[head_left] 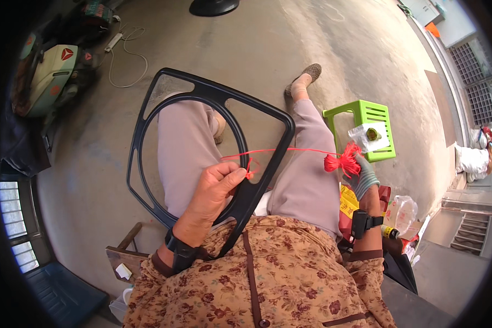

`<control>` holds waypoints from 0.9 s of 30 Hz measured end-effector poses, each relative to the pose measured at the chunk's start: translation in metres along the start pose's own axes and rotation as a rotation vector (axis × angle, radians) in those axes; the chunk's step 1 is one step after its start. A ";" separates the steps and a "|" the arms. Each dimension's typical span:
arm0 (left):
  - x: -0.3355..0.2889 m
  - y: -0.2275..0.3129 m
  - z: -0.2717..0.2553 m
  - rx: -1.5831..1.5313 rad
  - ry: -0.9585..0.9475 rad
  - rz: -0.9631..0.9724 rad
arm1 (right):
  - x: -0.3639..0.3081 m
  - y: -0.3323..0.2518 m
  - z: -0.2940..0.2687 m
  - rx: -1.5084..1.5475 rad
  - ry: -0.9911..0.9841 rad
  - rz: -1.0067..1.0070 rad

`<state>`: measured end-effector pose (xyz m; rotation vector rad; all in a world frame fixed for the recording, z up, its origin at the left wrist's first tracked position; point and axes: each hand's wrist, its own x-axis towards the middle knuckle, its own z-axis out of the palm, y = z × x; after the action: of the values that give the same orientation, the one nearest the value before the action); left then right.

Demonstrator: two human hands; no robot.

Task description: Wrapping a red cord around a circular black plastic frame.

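Across my lap lies a black plastic frame, four-cornered outside with a large round opening. My bare left hand is at its right-hand bar, thumb and fingers pinched on red cord. A small red loop hangs round that bar beside the fingertips. From there a thin strand of red cord runs tight over the bar toward the right. It ends at a bundle of red cord, gathered at its middle, which my right hand grips in a grey striped glove. The gloved fingertips are partly hidden behind the bundle.
Ahead on the right stands a green plastic stool bearing a clear bag and a small round item. Red and yellow packaging lies below my right hand. A wooden stool is at left; a machine and white cable lie far left.
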<state>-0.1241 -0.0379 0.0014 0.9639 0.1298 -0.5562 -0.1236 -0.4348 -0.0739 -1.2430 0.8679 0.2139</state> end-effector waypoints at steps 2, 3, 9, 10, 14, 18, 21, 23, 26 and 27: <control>0.001 0.003 0.008 0.047 0.059 -0.020 | 0.004 0.021 -0.021 -0.567 0.177 -0.229; 0.002 0.001 0.007 0.044 0.050 -0.026 | -0.004 0.028 -0.026 -0.855 0.296 -0.388; 0.002 0.000 0.005 0.023 0.007 -0.013 | -0.037 0.021 0.030 -0.944 -0.086 -0.691; 0.002 0.000 0.005 0.027 0.014 -0.006 | -0.033 0.023 0.028 -0.940 -0.043 -0.723; 0.002 0.000 0.005 0.007 0.011 -0.027 | 0.000 0.043 -0.019 -0.567 0.101 -0.377; 0.001 -0.002 -0.001 -0.012 0.021 -0.035 | -0.011 0.036 -0.043 0.609 -0.166 -0.317; 0.002 0.001 0.009 -0.038 0.039 -0.028 | 0.006 0.042 -0.093 0.923 0.042 -0.296; 0.002 0.003 0.012 -0.069 0.074 -0.009 | -0.002 0.035 -0.091 0.820 0.067 -0.277; 0.005 -0.002 0.007 -0.066 0.036 -0.031 | -0.010 0.025 -0.089 0.507 0.138 -0.221; 0.007 -0.004 0.005 -0.052 0.030 0.006 | -0.013 0.020 -0.088 0.402 0.160 -0.202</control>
<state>-0.1213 -0.0463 -0.0015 0.9222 0.1678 -0.5306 -0.1843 -0.5024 -0.0852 -0.9686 0.8648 -0.2172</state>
